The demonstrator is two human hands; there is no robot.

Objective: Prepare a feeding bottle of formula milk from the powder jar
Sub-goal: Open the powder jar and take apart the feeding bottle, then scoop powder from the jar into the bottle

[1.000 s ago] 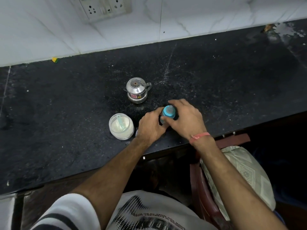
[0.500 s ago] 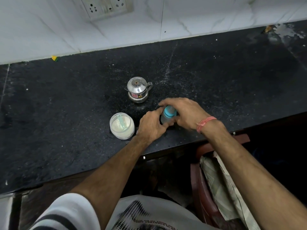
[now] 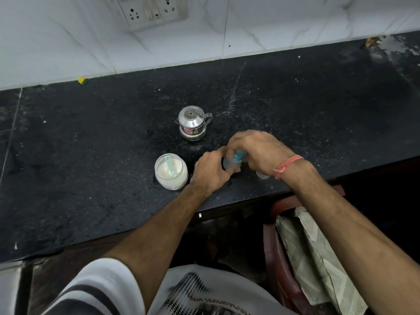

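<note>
The small clear feeding bottle with a teal collar (image 3: 234, 160), near the counter's six-o'clock edge, is held by my left hand (image 3: 212, 170) while my right hand (image 3: 254, 151) grips its top, probably unscrewing; the open white powder jar (image 3: 171, 171) waits at nine o'clock, nothing scooped yet.

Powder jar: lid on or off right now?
Off. The powder jar stands open-topped on the counter, with white powder and a pale green scoop visible inside. No lid can be identified in view.

Polished, mirror-bright steel pot (image 3: 193, 125) on matt, speckled black stone counter (image 3: 91, 144); translucent plastic jar (image 3: 171, 172) of fine white powder near left; glossy veined white wall tiles (image 3: 272, 23) at far edge.
</note>
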